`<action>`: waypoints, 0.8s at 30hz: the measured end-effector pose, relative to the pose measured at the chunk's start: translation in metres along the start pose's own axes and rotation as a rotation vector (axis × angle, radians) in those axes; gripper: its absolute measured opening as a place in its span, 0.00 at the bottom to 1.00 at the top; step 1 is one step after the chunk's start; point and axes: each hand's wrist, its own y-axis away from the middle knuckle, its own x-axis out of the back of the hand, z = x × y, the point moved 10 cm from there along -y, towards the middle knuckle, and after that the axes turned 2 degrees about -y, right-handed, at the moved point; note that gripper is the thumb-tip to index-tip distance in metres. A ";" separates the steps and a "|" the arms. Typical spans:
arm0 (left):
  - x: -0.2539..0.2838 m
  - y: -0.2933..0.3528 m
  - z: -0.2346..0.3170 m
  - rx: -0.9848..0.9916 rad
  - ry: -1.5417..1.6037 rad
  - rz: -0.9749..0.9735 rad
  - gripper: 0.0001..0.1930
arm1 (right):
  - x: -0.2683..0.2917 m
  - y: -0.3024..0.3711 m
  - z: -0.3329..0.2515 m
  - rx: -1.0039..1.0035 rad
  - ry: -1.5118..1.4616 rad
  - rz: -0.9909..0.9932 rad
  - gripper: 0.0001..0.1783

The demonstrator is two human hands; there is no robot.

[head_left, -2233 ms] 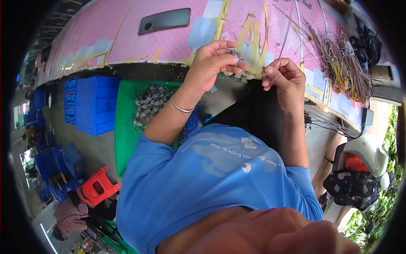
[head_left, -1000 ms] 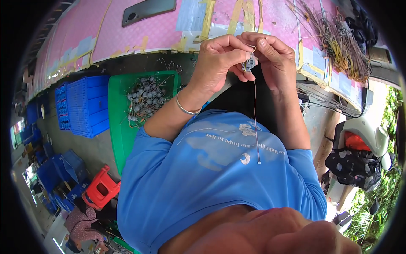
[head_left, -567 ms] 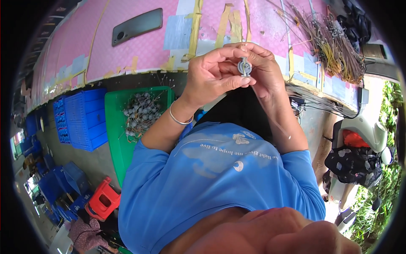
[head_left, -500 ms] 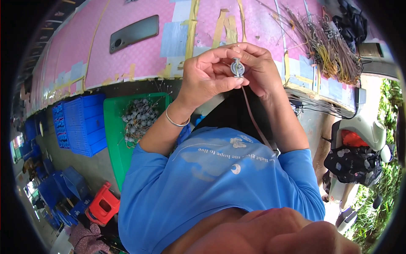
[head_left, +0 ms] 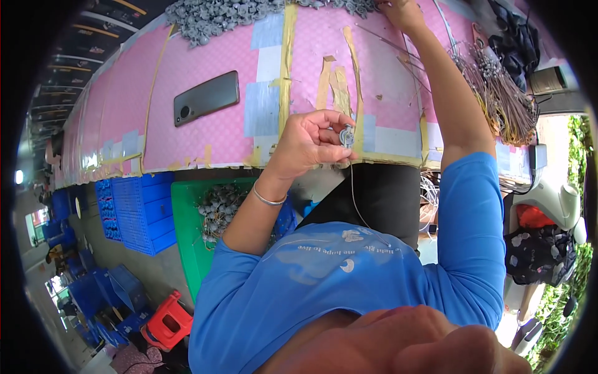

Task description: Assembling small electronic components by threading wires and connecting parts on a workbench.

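Observation:
My left hand [head_left: 308,140] is closed, pinching a small round grey part [head_left: 347,137] between thumb and fingers just above the table's near edge. From that part a thin pale cord [head_left: 354,193] hangs down towards my lap. My right hand [head_left: 402,14] is stretched to the far side of the table, beside the right end of a heap of small grey parts [head_left: 227,19]. The picture's top edge cuts off its fingertips, so whether it grips anything is hidden.
A phone [head_left: 207,98] lies on the pink, taped tabletop [head_left: 187,146]. Bundled wires [head_left: 501,93] lie at the right. Below the table's left edge are a green bin [head_left: 187,218] with corded grey parts and blue crates [head_left: 146,215]. A red stool [head_left: 168,321] stands lower left.
My right hand has let go of the round part and reached far across the table. My left hand keeps hold of it. The view has shifted, bringing the grey heap into sight.

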 end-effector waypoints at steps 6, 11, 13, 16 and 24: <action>-0.004 -0.003 -0.003 0.030 -0.003 -0.054 0.21 | -0.005 0.006 0.013 0.211 -0.181 0.076 0.11; -0.001 0.005 0.002 -0.015 0.097 -0.038 0.21 | 0.008 0.043 -0.041 0.486 0.088 0.078 0.12; -0.003 0.002 0.002 -0.037 0.090 -0.044 0.21 | 0.006 0.041 -0.032 0.421 0.105 0.067 0.12; -0.006 0.000 0.005 -0.083 0.072 -0.015 0.21 | -0.004 0.035 -0.017 0.292 0.178 0.029 0.11; 0.017 0.045 0.034 -0.345 -0.145 0.237 0.20 | 0.046 0.189 -0.130 0.112 -0.924 -0.257 0.14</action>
